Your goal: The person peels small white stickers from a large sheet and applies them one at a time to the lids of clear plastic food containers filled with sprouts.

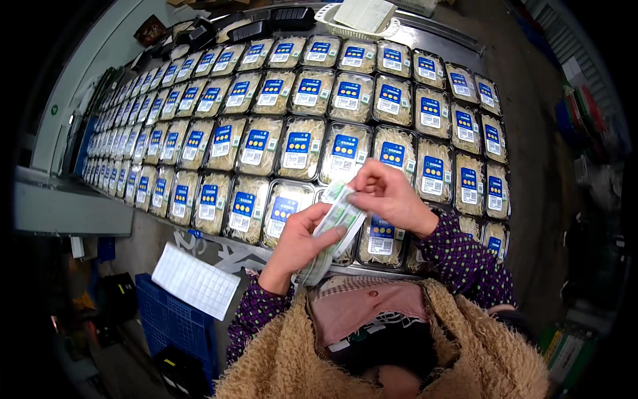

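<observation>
Sticker strip (342, 216) held between both hands, above the near edge of the bench (446, 38)

Observed from the room. The strip lies to the right of the left hand (300, 241) and to the left of the right hand (393, 199); its long axis slants from the bench's near edge up and rightward, toward the far right corner. Neither hand is nearer, since both touch it. Left hand: closed around the lower part, thumb flat on top. Right hand: thumb and forefinger pinched together at the upper end; whether a sticker is parted there, cannot tell.

Materials. Strip: thin, glossy, white with green print, its lower end bending down beside the apron (369, 302). Below and beyond, rows of shallow trays (304, 147) run to the bench's left end: dark rims, rounded corners, clear shiny tops, pale stringy sprouts inside, each with a blue-and-white label. The trays nearest the strip sit partly hidden under the hands.

Bench: smooth grey metal. At its far edge, a white lattice basket (337, 28) and black trays (292, 18). Sleeves (458, 253): purple, dotted. Coat (482, 332): tan, curly pile. Apron: pinkish cloth.
</observation>
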The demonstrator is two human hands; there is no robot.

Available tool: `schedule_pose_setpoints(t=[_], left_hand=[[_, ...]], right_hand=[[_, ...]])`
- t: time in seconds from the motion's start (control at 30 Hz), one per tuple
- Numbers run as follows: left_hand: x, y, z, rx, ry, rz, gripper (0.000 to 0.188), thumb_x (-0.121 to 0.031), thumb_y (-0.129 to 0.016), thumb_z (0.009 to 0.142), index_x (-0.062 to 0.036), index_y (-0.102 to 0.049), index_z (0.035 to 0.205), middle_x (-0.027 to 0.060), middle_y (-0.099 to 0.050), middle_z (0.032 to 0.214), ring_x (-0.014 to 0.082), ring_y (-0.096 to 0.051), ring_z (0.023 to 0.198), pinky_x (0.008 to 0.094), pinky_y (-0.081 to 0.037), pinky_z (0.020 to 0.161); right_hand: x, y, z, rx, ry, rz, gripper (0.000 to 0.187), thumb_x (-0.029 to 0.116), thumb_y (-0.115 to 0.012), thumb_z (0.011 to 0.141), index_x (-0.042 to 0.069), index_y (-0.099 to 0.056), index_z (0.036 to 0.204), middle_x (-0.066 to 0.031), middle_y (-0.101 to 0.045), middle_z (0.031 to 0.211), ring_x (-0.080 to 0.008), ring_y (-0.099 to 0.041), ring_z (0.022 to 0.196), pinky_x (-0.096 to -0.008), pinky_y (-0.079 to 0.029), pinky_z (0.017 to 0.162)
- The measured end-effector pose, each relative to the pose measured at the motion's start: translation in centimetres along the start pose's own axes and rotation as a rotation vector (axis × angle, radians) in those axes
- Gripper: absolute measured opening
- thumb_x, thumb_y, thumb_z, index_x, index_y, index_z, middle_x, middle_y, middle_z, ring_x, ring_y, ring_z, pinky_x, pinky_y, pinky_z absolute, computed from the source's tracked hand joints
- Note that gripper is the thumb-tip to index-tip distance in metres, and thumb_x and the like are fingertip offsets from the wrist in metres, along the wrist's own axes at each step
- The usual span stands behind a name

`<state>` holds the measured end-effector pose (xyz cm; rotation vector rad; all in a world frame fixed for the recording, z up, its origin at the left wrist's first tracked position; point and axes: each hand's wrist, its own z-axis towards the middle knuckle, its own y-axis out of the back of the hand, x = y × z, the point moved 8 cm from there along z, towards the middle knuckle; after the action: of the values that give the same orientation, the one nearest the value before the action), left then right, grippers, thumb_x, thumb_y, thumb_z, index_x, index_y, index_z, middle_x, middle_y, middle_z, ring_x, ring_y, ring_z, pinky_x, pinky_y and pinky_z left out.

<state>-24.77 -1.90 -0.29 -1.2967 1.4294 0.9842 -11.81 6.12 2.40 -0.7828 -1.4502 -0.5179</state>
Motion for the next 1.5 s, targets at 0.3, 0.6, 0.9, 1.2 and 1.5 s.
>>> schedule_pose_setpoints(t=[0.3, 0.6, 0.9, 1.2, 1.5], left_hand=[[0.4, 1.3, -5.3, -0.388, -0.371, 0.251, 0.048, -0.021, -0.076, 0.076, -0.0007, -0.056, 0.115, 0.0109, -0.061, 0.108, 0.0192, -0.056, 0.105, 0.0308, -0.043, 0.090], [10.3, 1.8, -15.0, -0.402, 0.020, -0.212, 0.016, -0.014, -0.068, 0.086, 0.0022, -0.064, 0.086, -0.0015, -0.061, 0.073, 0.0029, -0.050, 0.066, 0.0223, -0.043, 0.058], [25.7, -0.2, -35.0, -1.316, 0.328, -0.612, 0.011, -0.008, -0.060, 0.092, 0.0016, -0.064, 0.094, -0.0020, -0.063, 0.077, 0.0033, -0.054, 0.064, 0.0210, -0.043, 0.055], [51.5, -11.3, -38.5, -1.053, 0.810, -0.813, 0.014, -0.012, -0.064, 0.086, 0.0019, -0.065, 0.086, -0.0011, -0.061, 0.077, 0.0073, -0.054, 0.073, 0.0256, -0.043, 0.064], [61.8, -16.8, -46.1, -1.253, 1.259, -1.142, 0.004, -0.001, -0.066, 0.084, 0.0015, -0.064, 0.085, 0.0033, -0.066, 0.075, 0.0065, -0.057, 0.064, 0.0226, -0.046, 0.059]], right_hand=[[-2.1, -5.8, -5.8, -0.074, -0.087, -0.143, 0.012, -0.006, -0.059, 0.084, 0.001, -0.056, 0.093, 0.0000, -0.058, 0.089, -0.0061, -0.056, 0.080, -0.0205, -0.047, 0.070], [-10.0, -13.5, -4.8, 0.208, -0.229, -0.139, 0.015, -0.003, -0.061, 0.087, 0.001, -0.058, 0.101, 0.0007, -0.061, 0.088, -0.0037, -0.056, 0.078, -0.0183, -0.045, 0.070], [-29.5, -22.5, -11.6, 0.668, -0.553, -0.163, 0.010, 0.004, -0.063, 0.088, -0.001, -0.058, 0.096, -0.0002, -0.061, 0.080, -0.0051, -0.055, 0.071, -0.0200, -0.045, 0.062], [-59.7, -19.1, -12.3, 0.251, -1.020, -0.276, 0.008, 0.007, -0.059, 0.090, 0.003, -0.061, 0.097, -0.0015, -0.062, 0.080, -0.0090, -0.058, 0.064, -0.0220, -0.046, 0.055], [-103.9, -13.0, 2.4, 0.261, -0.706, -0.887, 0.023, 0.026, -0.067, 0.083, 0.009, -0.073, 0.097, -0.0076, -0.072, 0.096, -0.0158, -0.066, 0.090, -0.0294, -0.051, 0.083]])
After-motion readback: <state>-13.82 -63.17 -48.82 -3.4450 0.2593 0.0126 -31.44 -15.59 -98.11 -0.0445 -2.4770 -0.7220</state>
